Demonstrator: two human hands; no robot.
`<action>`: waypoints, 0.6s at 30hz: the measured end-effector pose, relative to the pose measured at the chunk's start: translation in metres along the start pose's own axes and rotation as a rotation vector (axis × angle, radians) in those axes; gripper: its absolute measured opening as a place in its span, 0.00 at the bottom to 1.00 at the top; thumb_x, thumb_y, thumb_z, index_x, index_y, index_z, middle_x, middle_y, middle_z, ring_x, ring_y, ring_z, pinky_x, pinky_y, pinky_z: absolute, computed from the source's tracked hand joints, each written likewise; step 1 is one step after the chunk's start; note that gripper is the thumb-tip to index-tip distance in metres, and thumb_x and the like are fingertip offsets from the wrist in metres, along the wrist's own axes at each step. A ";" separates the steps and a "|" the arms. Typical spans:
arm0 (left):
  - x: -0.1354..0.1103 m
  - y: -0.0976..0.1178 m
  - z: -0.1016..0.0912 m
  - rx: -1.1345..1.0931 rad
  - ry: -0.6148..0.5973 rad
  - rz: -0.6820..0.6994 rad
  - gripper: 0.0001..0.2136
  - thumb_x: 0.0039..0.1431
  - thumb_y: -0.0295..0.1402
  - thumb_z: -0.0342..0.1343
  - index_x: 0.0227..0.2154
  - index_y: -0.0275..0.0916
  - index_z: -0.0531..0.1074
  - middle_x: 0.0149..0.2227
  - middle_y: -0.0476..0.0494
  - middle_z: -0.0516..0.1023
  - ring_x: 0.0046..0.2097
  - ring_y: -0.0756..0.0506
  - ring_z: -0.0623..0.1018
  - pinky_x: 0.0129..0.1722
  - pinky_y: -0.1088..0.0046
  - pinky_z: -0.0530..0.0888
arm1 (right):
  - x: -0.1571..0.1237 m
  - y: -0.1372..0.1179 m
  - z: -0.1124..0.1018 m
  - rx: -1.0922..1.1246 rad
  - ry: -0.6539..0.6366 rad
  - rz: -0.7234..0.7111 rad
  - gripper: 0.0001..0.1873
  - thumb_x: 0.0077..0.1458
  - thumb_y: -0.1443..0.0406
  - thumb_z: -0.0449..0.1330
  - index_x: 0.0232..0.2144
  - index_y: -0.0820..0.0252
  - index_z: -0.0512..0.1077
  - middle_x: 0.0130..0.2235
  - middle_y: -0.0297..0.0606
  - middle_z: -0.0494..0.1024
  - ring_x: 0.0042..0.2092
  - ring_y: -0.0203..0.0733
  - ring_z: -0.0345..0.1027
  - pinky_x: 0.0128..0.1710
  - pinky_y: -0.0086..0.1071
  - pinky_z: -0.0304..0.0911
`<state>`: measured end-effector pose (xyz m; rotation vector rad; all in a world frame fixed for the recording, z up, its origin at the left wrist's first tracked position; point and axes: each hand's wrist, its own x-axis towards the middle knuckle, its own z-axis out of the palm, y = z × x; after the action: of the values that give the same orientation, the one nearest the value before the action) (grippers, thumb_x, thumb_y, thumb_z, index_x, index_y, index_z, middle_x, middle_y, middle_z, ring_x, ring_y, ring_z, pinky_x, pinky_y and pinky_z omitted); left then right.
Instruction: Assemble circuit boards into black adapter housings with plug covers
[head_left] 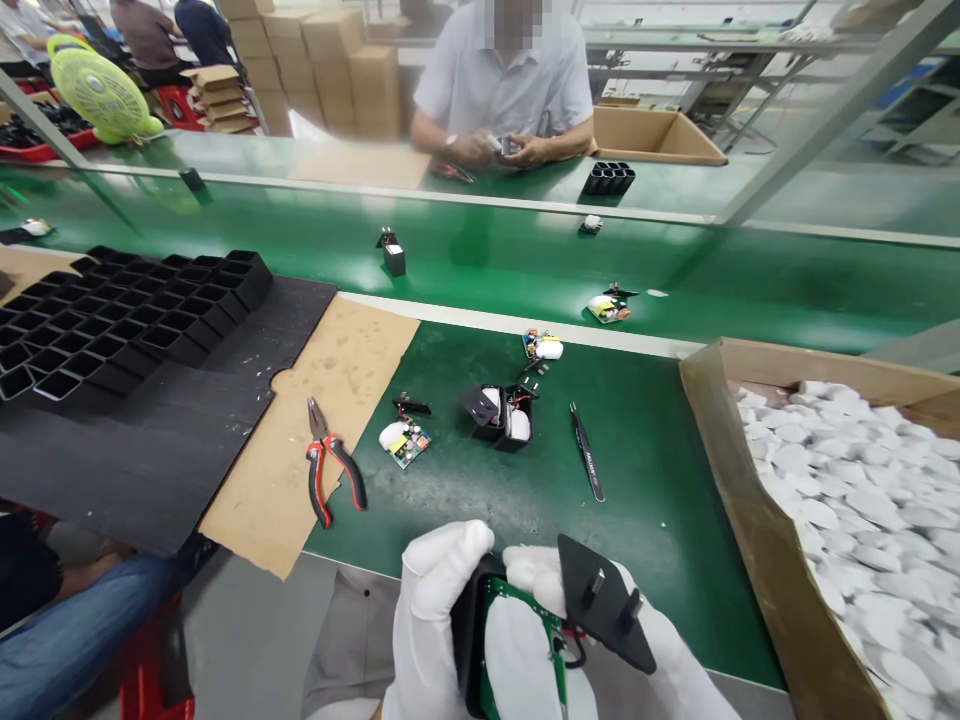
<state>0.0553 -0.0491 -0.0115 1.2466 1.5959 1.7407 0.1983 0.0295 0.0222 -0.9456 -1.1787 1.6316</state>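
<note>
Close to me, my white-gloved left hand (435, 610) is wrapped round a black plastic case (469, 635). Partly inside the case is a green circuit board (496, 610) with a white oval pad (517, 660) on its face. My gloved right hand (660, 650) grips the board's far side, its lower fingers hidden. A black plug cover (600, 600) with two metal pins hangs by wires from the board in front of that hand. Beyond, two black cases (504, 425) holding boards stand on the green bench. A loose circuit board (405, 440) lies left of them, another board (541, 345) behind.
Red-handled pliers (330, 460) lie on cardboard at left, black tweezers (586, 455) at right. A carton (739, 510) of white pads borders the right. Empty black cases (127, 320) cover a dark board at left. Across the green conveyor (480, 240), a co-worker (502, 80) handles a part.
</note>
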 end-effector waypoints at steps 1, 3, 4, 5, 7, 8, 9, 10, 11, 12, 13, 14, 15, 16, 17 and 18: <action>0.001 -0.001 0.001 0.005 0.025 0.038 0.18 0.76 0.38 0.53 0.64 0.52 0.72 0.56 0.37 0.80 0.52 0.36 0.84 0.48 0.55 0.84 | 0.000 -0.001 -0.002 0.004 -0.022 0.026 0.18 0.52 0.45 0.76 0.28 0.48 0.82 0.27 0.36 0.82 0.33 0.52 0.82 0.36 0.42 0.82; 0.006 -0.003 0.005 0.031 0.056 0.118 0.17 0.74 0.38 0.57 0.63 0.51 0.73 0.51 0.39 0.82 0.48 0.38 0.85 0.44 0.58 0.84 | 0.001 -0.003 -0.002 0.011 -0.063 0.080 0.18 0.53 0.45 0.75 0.26 0.48 0.81 0.23 0.36 0.78 0.28 0.48 0.78 0.29 0.39 0.80; 0.009 -0.004 0.006 0.042 0.069 0.145 0.17 0.73 0.39 0.58 0.62 0.51 0.74 0.49 0.40 0.83 0.47 0.39 0.85 0.43 0.59 0.85 | 0.001 -0.004 0.001 0.015 -0.074 0.108 0.19 0.55 0.46 0.75 0.24 0.49 0.79 0.21 0.35 0.76 0.25 0.46 0.75 0.25 0.37 0.78; 0.011 -0.004 0.007 0.044 0.075 0.155 0.16 0.73 0.39 0.58 0.61 0.51 0.75 0.48 0.41 0.84 0.46 0.39 0.85 0.42 0.60 0.85 | 0.000 -0.006 0.004 0.017 -0.076 0.139 0.19 0.57 0.48 0.74 0.23 0.50 0.78 0.20 0.34 0.74 0.23 0.44 0.73 0.24 0.36 0.77; 0.015 -0.003 0.007 0.011 0.068 0.118 0.14 0.73 0.40 0.59 0.59 0.52 0.77 0.47 0.42 0.85 0.44 0.40 0.86 0.41 0.61 0.85 | -0.002 -0.011 0.012 0.017 -0.059 0.192 0.18 0.60 0.52 0.74 0.23 0.52 0.78 0.21 0.33 0.74 0.23 0.43 0.72 0.25 0.34 0.76; 0.016 -0.001 0.006 -0.019 0.055 0.083 0.14 0.73 0.40 0.59 0.58 0.52 0.77 0.47 0.42 0.85 0.44 0.40 0.86 0.40 0.60 0.85 | -0.004 -0.015 0.016 0.014 -0.044 0.215 0.17 0.61 0.54 0.73 0.24 0.52 0.79 0.22 0.34 0.76 0.25 0.43 0.73 0.28 0.34 0.77; 0.017 0.000 0.005 -0.049 0.035 0.050 0.14 0.72 0.41 0.60 0.58 0.52 0.77 0.47 0.42 0.85 0.43 0.39 0.86 0.40 0.59 0.85 | -0.006 -0.019 0.019 0.009 -0.026 0.231 0.15 0.62 0.55 0.73 0.26 0.53 0.80 0.24 0.34 0.78 0.27 0.43 0.75 0.30 0.35 0.78; 0.017 0.002 0.005 -0.075 0.014 0.020 0.14 0.72 0.43 0.61 0.57 0.52 0.77 0.46 0.41 0.86 0.43 0.38 0.86 0.40 0.58 0.85 | -0.007 -0.023 0.022 0.002 -0.009 0.238 0.12 0.62 0.57 0.73 0.28 0.53 0.82 0.26 0.35 0.80 0.29 0.44 0.77 0.33 0.35 0.79; 0.018 0.005 0.004 -0.096 0.002 -0.003 0.15 0.71 0.44 0.62 0.57 0.52 0.77 0.46 0.41 0.86 0.43 0.38 0.87 0.40 0.57 0.86 | -0.008 -0.027 0.024 -0.003 0.004 0.241 0.10 0.62 0.58 0.73 0.29 0.53 0.83 0.28 0.36 0.81 0.31 0.44 0.78 0.35 0.35 0.80; 0.019 0.007 0.004 -0.112 0.001 -0.018 0.15 0.70 0.45 0.63 0.56 0.51 0.78 0.46 0.41 0.86 0.43 0.38 0.87 0.40 0.57 0.86 | -0.009 -0.030 0.026 -0.006 0.013 0.244 0.09 0.62 0.58 0.73 0.31 0.53 0.83 0.30 0.36 0.82 0.32 0.44 0.78 0.36 0.36 0.80; 0.020 0.010 0.003 -0.121 0.004 -0.035 0.15 0.69 0.45 0.64 0.55 0.50 0.78 0.45 0.41 0.86 0.43 0.37 0.87 0.40 0.57 0.86 | -0.010 -0.033 0.027 -0.013 0.019 0.247 0.08 0.63 0.58 0.73 0.31 0.53 0.83 0.30 0.37 0.82 0.32 0.44 0.78 0.35 0.35 0.80; 0.021 0.012 0.003 -0.123 0.013 -0.052 0.15 0.69 0.45 0.64 0.54 0.50 0.78 0.45 0.41 0.86 0.43 0.37 0.87 0.40 0.57 0.86 | -0.010 -0.035 0.027 -0.022 0.017 0.249 0.09 0.63 0.58 0.73 0.31 0.53 0.83 0.29 0.37 0.82 0.32 0.44 0.77 0.34 0.35 0.79; 0.022 0.014 0.002 -0.121 0.020 -0.067 0.14 0.69 0.45 0.64 0.53 0.49 0.78 0.45 0.41 0.87 0.43 0.37 0.87 0.40 0.57 0.87 | -0.009 -0.036 0.028 -0.031 0.009 0.250 0.11 0.63 0.58 0.72 0.30 0.54 0.82 0.28 0.37 0.81 0.31 0.42 0.76 0.33 0.34 0.78; 0.023 0.016 0.002 -0.117 0.018 -0.083 0.14 0.69 0.44 0.65 0.53 0.48 0.78 0.45 0.42 0.87 0.43 0.38 0.88 0.41 0.57 0.87 | -0.009 -0.036 0.028 -0.044 -0.003 0.243 0.14 0.64 0.57 0.71 0.28 0.55 0.81 0.27 0.36 0.79 0.29 0.41 0.74 0.31 0.32 0.77; 0.024 0.017 0.001 -0.114 0.008 -0.093 0.13 0.68 0.43 0.65 0.52 0.48 0.78 0.45 0.42 0.87 0.44 0.38 0.88 0.41 0.58 0.87 | -0.008 -0.035 0.028 -0.061 -0.018 0.229 0.17 0.66 0.55 0.69 0.27 0.56 0.80 0.25 0.35 0.77 0.27 0.39 0.72 0.29 0.31 0.75; 0.025 0.018 0.000 -0.114 -0.010 -0.096 0.13 0.68 0.43 0.65 0.52 0.48 0.79 0.45 0.43 0.87 0.44 0.38 0.88 0.42 0.59 0.87 | -0.006 -0.032 0.029 -0.077 -0.032 0.208 0.20 0.68 0.54 0.68 0.25 0.56 0.79 0.24 0.34 0.75 0.25 0.37 0.70 0.26 0.29 0.72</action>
<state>0.0476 -0.0326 0.0133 1.1052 1.5039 1.7371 0.1810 0.0204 0.0612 -1.1259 -1.2050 1.7809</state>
